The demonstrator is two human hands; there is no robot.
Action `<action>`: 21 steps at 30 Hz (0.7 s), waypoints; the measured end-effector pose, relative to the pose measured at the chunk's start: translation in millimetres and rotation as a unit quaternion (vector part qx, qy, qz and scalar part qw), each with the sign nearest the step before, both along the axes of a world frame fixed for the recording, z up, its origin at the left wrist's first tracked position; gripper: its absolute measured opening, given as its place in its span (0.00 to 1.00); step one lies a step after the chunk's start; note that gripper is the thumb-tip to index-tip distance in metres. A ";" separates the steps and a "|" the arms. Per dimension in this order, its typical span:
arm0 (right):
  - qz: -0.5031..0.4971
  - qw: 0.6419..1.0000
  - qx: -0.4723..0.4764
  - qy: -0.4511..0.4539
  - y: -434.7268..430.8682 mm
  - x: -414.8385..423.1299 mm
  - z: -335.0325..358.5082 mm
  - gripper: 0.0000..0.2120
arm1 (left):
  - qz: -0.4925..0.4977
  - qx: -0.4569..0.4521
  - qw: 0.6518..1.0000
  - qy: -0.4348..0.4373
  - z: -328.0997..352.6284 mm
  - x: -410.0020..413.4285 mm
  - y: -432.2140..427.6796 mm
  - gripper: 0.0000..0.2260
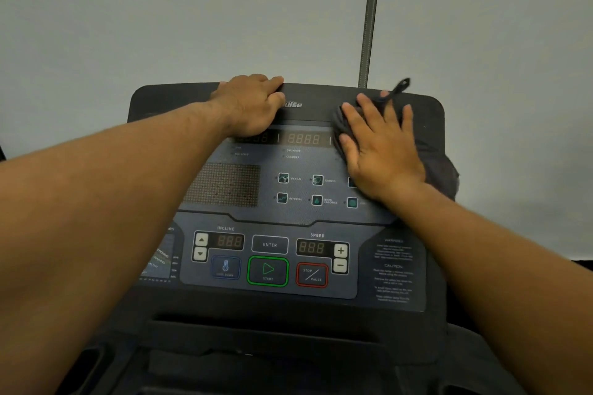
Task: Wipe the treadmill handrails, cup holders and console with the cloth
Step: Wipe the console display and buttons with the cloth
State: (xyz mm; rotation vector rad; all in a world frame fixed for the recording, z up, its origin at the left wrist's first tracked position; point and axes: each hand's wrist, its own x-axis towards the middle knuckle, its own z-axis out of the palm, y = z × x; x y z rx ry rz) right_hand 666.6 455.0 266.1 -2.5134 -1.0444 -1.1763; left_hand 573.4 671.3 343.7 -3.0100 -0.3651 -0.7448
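Note:
The treadmill console (279, 189) fills the middle of the view, dark with lit number displays and coloured buttons. My right hand (382, 147) lies flat with spread fingers on a dark grey cloth (439, 167), pressing it against the console's upper right part. The cloth bunches under the fingers and hangs past the console's right edge, with a loop tag sticking up at the top. My left hand (250, 102) rests on the console's upper left, its fingers curled over the top edge. A cup holder (86, 362) shows dimly at the lower left.
A pale wall stands close behind the console. A thin grey vertical pole (370, 16) rises behind the console's top right. Below the button panel a dark tray ledge (272, 330) runs across.

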 end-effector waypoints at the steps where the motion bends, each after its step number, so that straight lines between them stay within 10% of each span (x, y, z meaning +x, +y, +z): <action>1: -0.004 1.000 0.008 0.000 9.8 -4.4 0.5 0.26 | -0.001 0.001 1.000 -0.001 -0.6 0.4 0.2 0.24; 11: 0.115 0.978 -0.161 -0.066 -1.6 -25.4 -36.0 0.25 | -0.016 -0.003 1.000 -0.009 -2.0 -2.9 7.2 0.24; 21: 0.017 1.000 0.017 0.009 58.5 -28.3 -1.2 0.27 | -0.021 0.023 0.999 -0.014 -7.2 1.3 6.5 0.23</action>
